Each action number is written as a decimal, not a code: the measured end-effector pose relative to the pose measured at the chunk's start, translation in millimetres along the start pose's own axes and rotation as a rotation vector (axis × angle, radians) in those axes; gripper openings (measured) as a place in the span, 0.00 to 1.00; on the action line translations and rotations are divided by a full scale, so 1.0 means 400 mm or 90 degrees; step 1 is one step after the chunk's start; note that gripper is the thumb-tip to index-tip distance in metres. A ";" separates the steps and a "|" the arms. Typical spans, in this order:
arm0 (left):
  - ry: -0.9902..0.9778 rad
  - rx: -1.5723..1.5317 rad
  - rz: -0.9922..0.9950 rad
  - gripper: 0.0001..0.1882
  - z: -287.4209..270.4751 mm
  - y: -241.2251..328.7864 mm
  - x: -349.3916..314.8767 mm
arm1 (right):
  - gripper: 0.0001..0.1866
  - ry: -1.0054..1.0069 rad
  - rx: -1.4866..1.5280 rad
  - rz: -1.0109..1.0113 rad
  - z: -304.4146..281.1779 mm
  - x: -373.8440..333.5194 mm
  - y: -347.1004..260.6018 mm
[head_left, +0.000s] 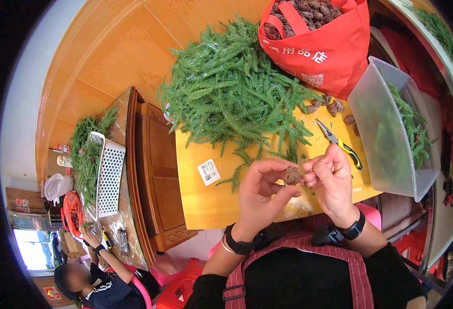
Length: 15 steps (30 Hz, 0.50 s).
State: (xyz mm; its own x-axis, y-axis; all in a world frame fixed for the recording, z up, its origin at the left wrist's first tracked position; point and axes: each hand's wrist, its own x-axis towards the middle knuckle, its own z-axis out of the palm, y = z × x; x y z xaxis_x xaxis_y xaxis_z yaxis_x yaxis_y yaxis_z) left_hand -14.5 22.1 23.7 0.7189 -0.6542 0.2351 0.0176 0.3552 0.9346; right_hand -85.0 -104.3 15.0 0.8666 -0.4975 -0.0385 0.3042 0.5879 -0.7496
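Note:
Between the fingertips of my left hand (pixel 265 193) is a brown pine cone (pixel 291 175), raised above the near edge of the yellow table (pixel 198 206). My right hand (pixel 331 183) meets it from the other side, thumb and fingers pinched together. Whatever those right fingertips pinch is too small to make out. Beyond both hands lies a large heap of green artificial pine sprigs (pixel 231 87). A pair of pliers (pixel 340 144) with yellow and black handles rests just past my right hand. Several loose pine cones (pixel 334 107) lie farther back.
A red bag (pixel 324 56) full of pine cones stands at the far right. A translucent plastic bin (pixel 391 129) with green sprigs is beside it. At left, another person (pixel 100 273) works at a second table with a white perforated basket (pixel 110 177). A small white label (pixel 208 171) lies on my table.

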 end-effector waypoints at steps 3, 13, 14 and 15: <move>0.011 -0.014 0.006 0.17 -0.008 -0.011 -0.004 | 0.09 -0.011 0.002 -0.004 0.002 0.002 0.003; 0.010 -0.123 -0.012 0.13 -0.014 -0.030 0.004 | 0.12 -0.070 0.005 -0.040 -0.003 0.005 0.004; 0.010 -0.122 -0.013 0.13 -0.014 -0.033 0.003 | 0.12 -0.067 0.000 -0.047 -0.001 0.007 0.008; 0.024 -0.140 -0.028 0.13 -0.014 -0.036 0.001 | 0.12 -0.064 -0.004 -0.054 -0.002 0.008 0.012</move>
State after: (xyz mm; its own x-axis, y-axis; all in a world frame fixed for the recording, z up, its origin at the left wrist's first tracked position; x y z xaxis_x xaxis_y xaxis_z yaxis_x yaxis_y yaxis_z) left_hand -10.6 20.4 9.0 0.7392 -0.6485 0.1818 0.1974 0.4667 0.8621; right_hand -81.1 -103.5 10.9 0.8735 -0.4780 0.0918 0.3756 0.5420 -0.7517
